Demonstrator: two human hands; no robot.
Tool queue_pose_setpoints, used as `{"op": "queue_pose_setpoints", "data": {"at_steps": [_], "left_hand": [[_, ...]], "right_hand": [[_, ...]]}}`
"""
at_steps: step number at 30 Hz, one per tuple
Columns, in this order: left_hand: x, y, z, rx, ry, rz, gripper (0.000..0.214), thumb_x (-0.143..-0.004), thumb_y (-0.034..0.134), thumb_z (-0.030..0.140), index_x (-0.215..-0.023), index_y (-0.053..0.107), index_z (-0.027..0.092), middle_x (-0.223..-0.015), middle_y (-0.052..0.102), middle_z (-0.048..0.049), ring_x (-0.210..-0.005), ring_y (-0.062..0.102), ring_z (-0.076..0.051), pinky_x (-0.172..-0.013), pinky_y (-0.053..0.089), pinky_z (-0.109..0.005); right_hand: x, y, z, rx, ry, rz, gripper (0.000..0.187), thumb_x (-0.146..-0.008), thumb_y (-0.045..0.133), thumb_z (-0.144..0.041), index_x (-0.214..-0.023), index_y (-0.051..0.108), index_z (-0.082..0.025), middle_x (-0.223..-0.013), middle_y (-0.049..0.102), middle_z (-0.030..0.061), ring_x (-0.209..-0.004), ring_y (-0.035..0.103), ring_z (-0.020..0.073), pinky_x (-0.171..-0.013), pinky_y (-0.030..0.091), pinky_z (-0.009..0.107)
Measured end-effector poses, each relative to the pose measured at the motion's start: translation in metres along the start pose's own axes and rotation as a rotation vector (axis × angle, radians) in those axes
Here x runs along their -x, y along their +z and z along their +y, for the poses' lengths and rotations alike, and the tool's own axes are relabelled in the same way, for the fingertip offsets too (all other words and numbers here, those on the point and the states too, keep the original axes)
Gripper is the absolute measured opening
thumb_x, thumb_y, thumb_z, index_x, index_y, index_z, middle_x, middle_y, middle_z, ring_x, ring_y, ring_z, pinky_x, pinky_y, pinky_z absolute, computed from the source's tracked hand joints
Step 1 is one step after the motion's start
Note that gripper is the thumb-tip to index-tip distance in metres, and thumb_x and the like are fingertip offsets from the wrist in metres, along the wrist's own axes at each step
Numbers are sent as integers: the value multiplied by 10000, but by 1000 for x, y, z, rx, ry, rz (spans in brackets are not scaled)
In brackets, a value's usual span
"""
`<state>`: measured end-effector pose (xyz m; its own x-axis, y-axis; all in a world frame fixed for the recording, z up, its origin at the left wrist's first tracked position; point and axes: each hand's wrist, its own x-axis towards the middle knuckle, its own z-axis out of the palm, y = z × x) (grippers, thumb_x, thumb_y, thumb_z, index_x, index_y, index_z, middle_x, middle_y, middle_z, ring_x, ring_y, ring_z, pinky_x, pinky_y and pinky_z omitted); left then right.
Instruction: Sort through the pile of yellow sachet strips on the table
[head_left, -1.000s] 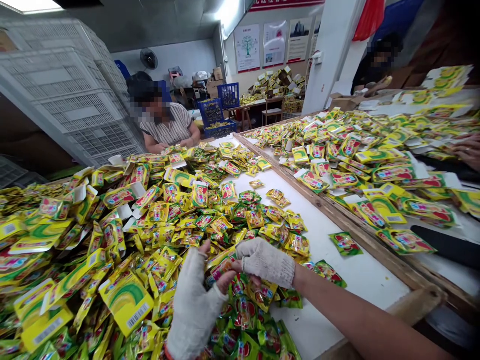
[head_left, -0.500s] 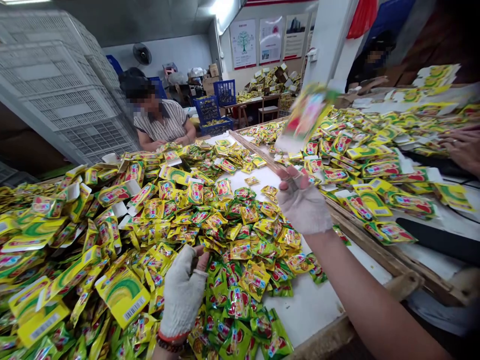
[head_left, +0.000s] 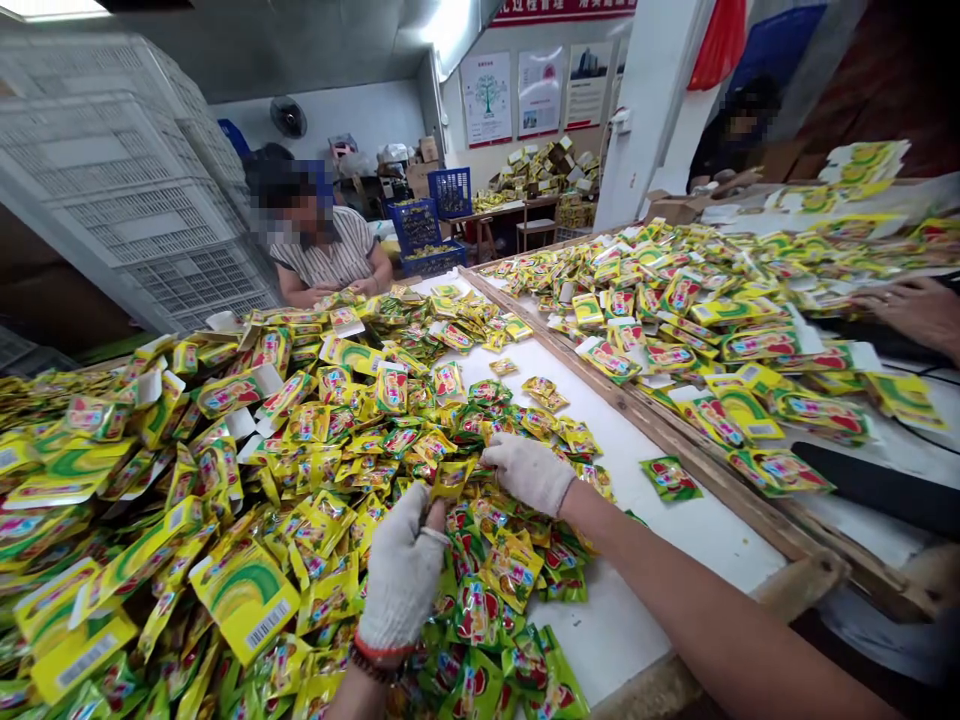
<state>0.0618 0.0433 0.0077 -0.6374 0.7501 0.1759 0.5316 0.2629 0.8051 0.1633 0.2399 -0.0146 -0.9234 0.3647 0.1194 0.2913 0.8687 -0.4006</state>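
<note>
My left hand (head_left: 403, 570), in a white fingerless glove with a beaded bracelet at the wrist, is over the heap of small packets with its thumb and fingers closed. My right hand (head_left: 531, 473), gloved in white too, reaches across the heap, fingers bent together. A small yellow packet (head_left: 454, 478) sits between the fingertips of both hands, which appear to pinch it. Below them lie green packets (head_left: 480, 610) with red fruit pictures. Yellow cartons (head_left: 244, 600) with green swirls are piled to the left, some with white flaps open.
A wooden rail (head_left: 600, 385) divides the white table (head_left: 637, 600). Past it lie more cartons (head_left: 761, 340) and a single green packet (head_left: 670, 479) is on my side. White crates (head_left: 150, 190) are stacked left. One co-worker (head_left: 330, 245) sits opposite; another person's hand (head_left: 911, 310) rests at right.
My right hand has come from beside the rail back to the heap, near my left. A carton that was in the air over the rail is no longer there. My left hand has risen slightly rightward.
</note>
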Motion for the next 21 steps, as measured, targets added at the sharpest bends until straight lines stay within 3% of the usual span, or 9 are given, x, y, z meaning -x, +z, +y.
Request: {"op": "queue_pose_setpoints", "data": {"at_steps": [3, 5, 8, 10, 13, 18, 21], "left_hand": [[4, -10, -4, 452, -266, 37, 368, -765, 609, 450, -1011, 561, 181, -944, 634, -54, -786, 610, -187, -716, 494, -284], [5, -12, -5, 668, -371, 47, 388, -727, 664, 427, -1002, 544, 180, -970, 632, -61, -816, 630, -199, -728, 518, -308], [8, -6, 0, 927, -421, 52, 328, -721, 688, 346, -963, 529, 192, -998, 627, -51, -888, 629, -209, -778, 525, -340], [9, -1, 5, 1012, -376, 5, 295, -730, 684, 305, -960, 537, 193, -996, 627, -46, -889, 621, -192, -786, 521, -319], [9, 1, 9, 973, -320, -78, 241, -724, 682, 294, -902, 569, 176, -948, 634, -49, -813, 614, -167, -714, 518, -257], [10, -12, 0, 881, -427, -165, 304, -743, 620, 461, -927, 565, 225, -884, 630, -31, -743, 610, -204, -521, 515, -282], [13, -11, -5, 706, -482, -94, 428, -659, 708, 511, -951, 549, 242, -926, 621, -18, -795, 614, -225, -535, 542, -310]], "right_hand": [[2, -18, -1, -157, 32, 153, 135, -807, 536, -206, -810, 661, -156, -807, 610, 59, -794, 559, 166, -767, 434, 283], [5, -24, -10, -439, 122, 206, 172, -816, 540, -296, -779, 618, -148, -718, 587, 38, -689, 550, 145, -675, 446, 269], [11, -18, -36, -958, 253, 108, 243, -812, 523, -387, -796, 552, -146, -643, 525, -2, -517, 469, 90, -490, 394, 210], [15, -9, -54, -1151, 275, 59, 241, -801, 531, -386, -839, 529, -148, -638, 498, -20, -484, 416, 67, -448, 359, 183], [18, -3, -64, -1132, 254, 43, 207, -788, 544, -347, -854, 518, -152, -632, 480, -33, -494, 390, 60, -447, 337, 169], [18, -11, -52, -811, 61, -12, 107, -733, 583, -242, -799, 572, -159, -682, 541, -8, -605, 460, 96, -527, 375, 192], [14, -6, -55, -687, 89, 31, 165, -733, 602, -286, -866, 598, -187, -727, 595, 21, -651, 519, 142, -554, 416, 232]]}}
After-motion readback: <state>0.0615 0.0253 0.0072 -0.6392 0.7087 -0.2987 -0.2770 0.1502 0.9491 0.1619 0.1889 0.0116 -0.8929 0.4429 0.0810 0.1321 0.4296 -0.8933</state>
